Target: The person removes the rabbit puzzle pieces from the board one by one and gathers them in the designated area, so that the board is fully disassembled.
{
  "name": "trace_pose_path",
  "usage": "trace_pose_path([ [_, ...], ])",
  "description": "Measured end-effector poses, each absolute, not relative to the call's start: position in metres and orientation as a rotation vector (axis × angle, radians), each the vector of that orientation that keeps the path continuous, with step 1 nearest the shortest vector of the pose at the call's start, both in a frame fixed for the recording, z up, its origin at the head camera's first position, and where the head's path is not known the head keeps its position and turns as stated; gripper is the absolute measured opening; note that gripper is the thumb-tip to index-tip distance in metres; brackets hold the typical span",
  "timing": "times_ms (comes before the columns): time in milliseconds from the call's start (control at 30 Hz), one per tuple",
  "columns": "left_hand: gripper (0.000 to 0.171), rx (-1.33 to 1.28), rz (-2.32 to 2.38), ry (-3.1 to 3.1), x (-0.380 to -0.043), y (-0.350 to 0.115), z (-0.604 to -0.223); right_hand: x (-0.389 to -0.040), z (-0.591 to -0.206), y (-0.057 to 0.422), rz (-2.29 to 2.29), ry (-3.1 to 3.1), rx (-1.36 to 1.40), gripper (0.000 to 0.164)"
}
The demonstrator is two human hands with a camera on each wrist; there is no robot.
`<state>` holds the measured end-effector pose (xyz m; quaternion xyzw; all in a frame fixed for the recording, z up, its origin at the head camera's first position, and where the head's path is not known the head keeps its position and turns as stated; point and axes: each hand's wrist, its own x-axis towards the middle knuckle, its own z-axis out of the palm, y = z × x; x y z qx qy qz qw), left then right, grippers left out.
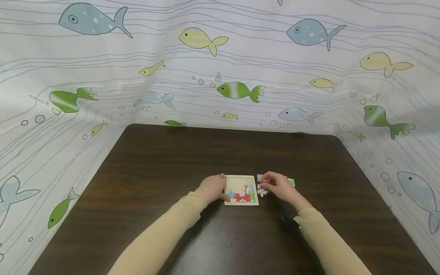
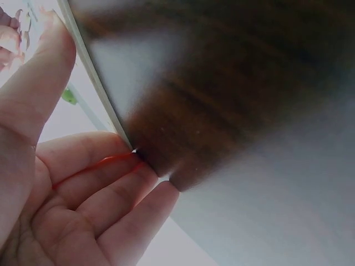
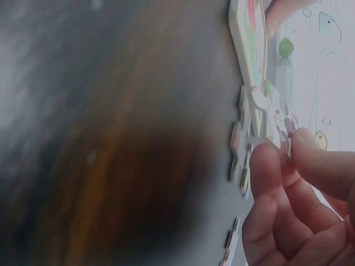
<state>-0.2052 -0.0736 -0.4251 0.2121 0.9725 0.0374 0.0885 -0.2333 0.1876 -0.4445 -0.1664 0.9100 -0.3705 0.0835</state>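
A square wooden jigsaw tray (image 1: 240, 177) lies mid-table, its lower part filled with red, blue and green pieces. My left hand (image 1: 212, 188) rests along the tray's left side, thumb near the front corner and fingertips near the back one. In the left wrist view its fingers (image 2: 119, 202) look nearly straight, touching the edge. To the right of the tray, my right hand (image 1: 280, 186) pinches a puzzle piece (image 3: 272, 113) between thumb and index finger. The held piece appears tilted, close to the tray's right edge; its picture is mostly hidden.
Loose puzzle pieces lie right of the tray: a pale one (image 1: 262, 193) touching or near its edge, and a green one (image 1: 291, 181) beyond my right hand. The dark wooden table (image 1: 165, 160) is bordered by a fish-patterned curtain (image 1: 192, 76) at the back and sides.
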Motion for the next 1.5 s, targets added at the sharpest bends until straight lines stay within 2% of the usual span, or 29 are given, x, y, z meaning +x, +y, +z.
trace_pose_path([
  [733,0.084,0.627,0.119,2.892,-0.206,-0.074,-0.424,-0.232,-0.445,0.234,-0.957,2.79,-0.425,0.01],
  [1500,0.085,0.636,0.124,2.893,-0.205,-0.074,-0.424,-0.234,-0.447,0.221,-0.779,2.863,-0.411,0.006],
])
